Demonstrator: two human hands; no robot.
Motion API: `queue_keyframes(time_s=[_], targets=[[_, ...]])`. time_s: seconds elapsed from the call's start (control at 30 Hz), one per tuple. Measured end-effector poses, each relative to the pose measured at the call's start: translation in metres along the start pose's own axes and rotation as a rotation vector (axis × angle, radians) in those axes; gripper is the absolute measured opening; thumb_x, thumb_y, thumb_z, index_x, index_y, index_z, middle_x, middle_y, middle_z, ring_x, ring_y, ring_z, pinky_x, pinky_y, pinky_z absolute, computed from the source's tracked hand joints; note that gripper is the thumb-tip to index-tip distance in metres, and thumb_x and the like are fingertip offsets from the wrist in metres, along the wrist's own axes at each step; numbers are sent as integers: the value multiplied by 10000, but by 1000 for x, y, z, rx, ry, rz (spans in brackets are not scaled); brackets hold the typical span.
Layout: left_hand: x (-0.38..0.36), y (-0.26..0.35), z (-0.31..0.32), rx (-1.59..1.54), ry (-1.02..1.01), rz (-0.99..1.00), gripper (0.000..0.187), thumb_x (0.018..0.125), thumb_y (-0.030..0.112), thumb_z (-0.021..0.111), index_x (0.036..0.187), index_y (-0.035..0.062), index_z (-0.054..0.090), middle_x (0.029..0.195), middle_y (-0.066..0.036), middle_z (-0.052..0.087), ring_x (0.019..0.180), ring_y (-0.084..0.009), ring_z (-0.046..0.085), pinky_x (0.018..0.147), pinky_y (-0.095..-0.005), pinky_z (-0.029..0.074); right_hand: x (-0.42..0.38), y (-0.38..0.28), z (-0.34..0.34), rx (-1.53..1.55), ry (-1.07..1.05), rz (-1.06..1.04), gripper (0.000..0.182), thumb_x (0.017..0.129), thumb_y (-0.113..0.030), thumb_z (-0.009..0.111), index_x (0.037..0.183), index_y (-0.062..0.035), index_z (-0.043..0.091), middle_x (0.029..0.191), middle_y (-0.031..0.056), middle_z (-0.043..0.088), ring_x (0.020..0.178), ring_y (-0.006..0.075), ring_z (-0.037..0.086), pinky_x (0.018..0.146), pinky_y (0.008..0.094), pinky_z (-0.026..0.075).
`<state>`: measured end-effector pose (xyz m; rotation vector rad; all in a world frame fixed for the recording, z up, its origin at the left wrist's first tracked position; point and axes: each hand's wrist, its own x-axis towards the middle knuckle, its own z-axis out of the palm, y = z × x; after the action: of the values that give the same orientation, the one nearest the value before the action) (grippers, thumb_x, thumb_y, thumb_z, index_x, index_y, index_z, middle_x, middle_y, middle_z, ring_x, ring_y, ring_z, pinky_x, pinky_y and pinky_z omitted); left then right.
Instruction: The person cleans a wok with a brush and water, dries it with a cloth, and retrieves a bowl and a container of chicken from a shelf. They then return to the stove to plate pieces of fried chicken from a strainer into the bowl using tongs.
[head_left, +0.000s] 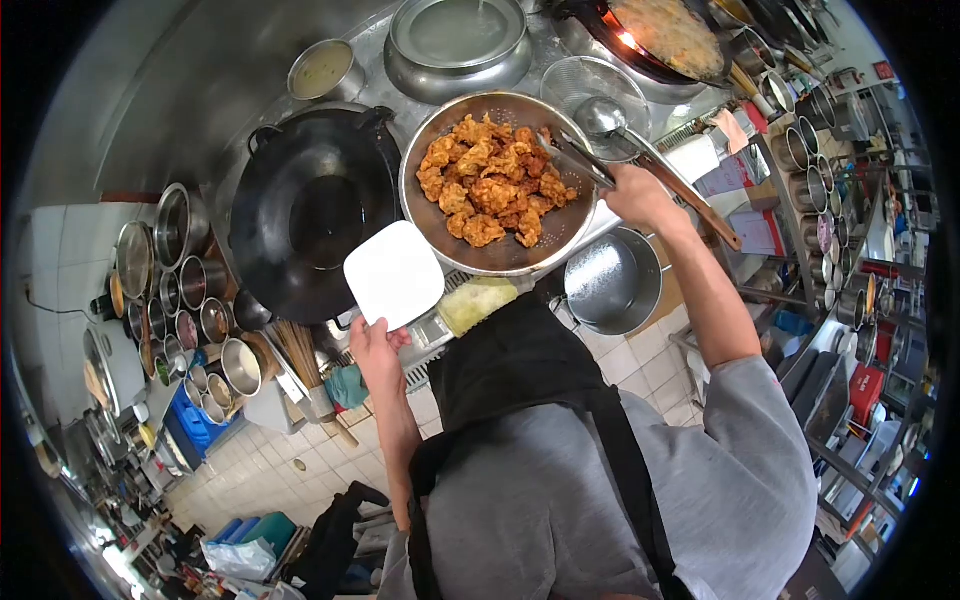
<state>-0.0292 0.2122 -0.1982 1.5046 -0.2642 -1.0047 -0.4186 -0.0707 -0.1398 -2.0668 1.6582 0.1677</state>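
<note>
A steel colander (425, 215) holds fried golden-brown pieces (490, 185) at the middle of the counter. My right hand (645, 198) is closed round the handles of metal tongs (585, 158), whose tips reach over the colander's right side. With its fingers at the lower edge, my left hand (378, 350) grips a square white plate (396, 275), which shows no food on it. The plate lies between the colander and a large black wok (300, 210) on the left.
Oil bubbles round food in another wok (670, 35), with flame beside it. A ladle (605, 118) rests on a wire strainer (570, 85). A steel pot (613, 285) stands below the counter edge. A yellowish cloth (478, 303) lies near my apron.
</note>
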Motion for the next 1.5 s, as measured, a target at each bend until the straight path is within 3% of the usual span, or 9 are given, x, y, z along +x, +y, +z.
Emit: queue_keyframes(time_s=[0.27,0.53,0.67,0.87,0.9,1.03,1.2,1.33,1.5], targets=[[3,13,24,37,-45,-7,205,1034,32,518,1220,-53,509,988,-174,674,682,-204,651,572,-336,567,-29,-4,3,253,-61,170,425,958,-284,652,1075,117,728,1078,352,717,1065,459,710,971,491,538],[7,24,41,100,-77,-10,159,1033,51,515,1152,-51,540,957,-154,678,688,-179,652,563,-316,556,-45,15,45,570,135,219,508,917,-258,706,1333,33,686,1279,279,711,1249,392,670,1084,404,481],[17,27,61,187,-110,-27,163,1036,43,493,1154,-61,533,967,-161,676,694,-177,655,561,-320,578,-80,10,1,647,27,214,516,930,-206,711,1409,-22,654,1174,245,756,1055,326,734,962,393,534],[41,34,113,392,-286,-133,198,1013,28,478,1165,-88,528,917,-166,679,692,-181,670,568,-333,611,-99,-13,-15,277,246,-420,510,923,-123,715,1427,-99,644,1016,192,729,870,371,716,821,446,563],[46,30,118,369,-305,-156,208,1002,23,479,1169,-92,528,895,-164,681,684,-187,673,568,-333,611,-105,-31,-28,126,143,-321,562,893,-104,719,1445,-137,622,972,159,676,827,384,691,751,485,557],[58,15,124,270,-313,-162,233,1004,27,483,1200,-93,522,919,-167,684,686,-189,673,571,-331,609,-103,-39,-31,-34,120,-572,646,847,-88,740,1472,-179,603,961,141,628,769,367,667,712,488,546],[48,5,94,174,-177,-3,246,1050,49,454,1260,-75,493,951,-177,688,664,-189,675,558,-332,608,-119,-22,-80,107,-30,-347,644,843,-48,760,1461,-157,614,1024,153,660,832,384,687,776,478,551],[40,10,58,124,-88,22,253,1056,55,478,1278,-66,497,988,-169,686,676,-190,667,567,-330,599,-89,13,-58,-90,137,-195,589,859,-125,778,1426,-118,618,954,196,691,892,404,700,796,500,557],[26,21,36,149,-4,7,264,1054,46,483,1293,-66,502,1003,-177,689,684,-191,667,569,-329,596,-23,9,-17,-244,20,-142,543,849,-126,769,1377,-81,649,1017,239,729,984,403,717,883,512,568]])
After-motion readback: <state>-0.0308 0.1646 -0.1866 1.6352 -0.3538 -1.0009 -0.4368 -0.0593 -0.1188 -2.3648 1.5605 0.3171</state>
